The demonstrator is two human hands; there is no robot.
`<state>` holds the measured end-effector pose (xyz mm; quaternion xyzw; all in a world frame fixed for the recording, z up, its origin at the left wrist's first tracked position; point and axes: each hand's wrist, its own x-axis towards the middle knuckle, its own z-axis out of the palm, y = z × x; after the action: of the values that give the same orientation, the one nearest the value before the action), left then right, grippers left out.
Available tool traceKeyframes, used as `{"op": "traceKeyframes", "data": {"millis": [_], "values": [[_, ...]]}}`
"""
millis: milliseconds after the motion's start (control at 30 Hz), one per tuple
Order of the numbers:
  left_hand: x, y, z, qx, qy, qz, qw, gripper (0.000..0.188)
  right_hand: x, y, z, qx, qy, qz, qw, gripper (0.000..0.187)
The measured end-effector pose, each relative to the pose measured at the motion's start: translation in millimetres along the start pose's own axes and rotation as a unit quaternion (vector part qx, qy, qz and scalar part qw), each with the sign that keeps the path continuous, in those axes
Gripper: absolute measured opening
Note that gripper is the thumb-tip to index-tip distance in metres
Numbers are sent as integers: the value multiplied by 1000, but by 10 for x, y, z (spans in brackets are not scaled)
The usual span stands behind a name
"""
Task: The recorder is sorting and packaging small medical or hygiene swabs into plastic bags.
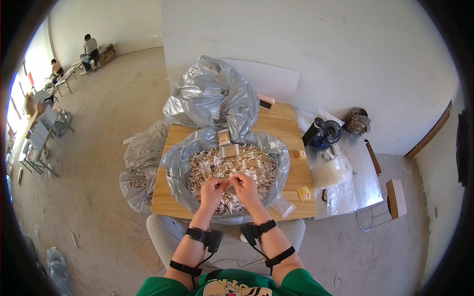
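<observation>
Loose cotton swabs [259, 167] with wooden sticks and white tips fill an open grey plastic bag [178, 170] on a wooden table. Above the middle of this heap, my left hand [212, 192] and my right hand [246, 189] meet with their fingertips close together. Both are closed in a pinch on a few cotton swabs, partly covered by the fingers. Just beyond them, a small clear pack of cotton swabs [229, 150] lies on the heap. Another small pack [223, 136] leans against the bag's far edge.
A full grey bag [210, 93] stands at the table's back, beside a pink box [265, 100]. Yellow-and-white labels [304, 193] and a clear bag [283, 204] lie at right. The side table holds a black fan [330, 131]. More grey bags [143, 148] stand left; people work far off.
</observation>
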<state>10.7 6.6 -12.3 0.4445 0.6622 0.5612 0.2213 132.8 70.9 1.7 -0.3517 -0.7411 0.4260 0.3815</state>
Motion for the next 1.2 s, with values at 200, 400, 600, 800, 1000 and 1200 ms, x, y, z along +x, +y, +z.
{"op": "traceKeyframes", "data": {"millis": [200,400,600,800,1000,1200], "values": [[53,68,50,53,113,47,991,12,-26,183,30,-3,123,43,991,21],[40,-122,152,-45,80,-23,996,20,-56,230,33,-23,138,96,986,25],[60,-64,110,-30,48,-75,996,31,-43,113,2,6,128,28,991,25],[26,-126,169,19,82,-15,996,31,-78,289,128,-80,164,-12,983,29],[38,-78,192,73,94,7,993,29,-55,366,68,-88,143,52,984,29],[78,-172,124,21,80,-38,996,29,-16,215,-8,-85,136,66,985,34]]}}
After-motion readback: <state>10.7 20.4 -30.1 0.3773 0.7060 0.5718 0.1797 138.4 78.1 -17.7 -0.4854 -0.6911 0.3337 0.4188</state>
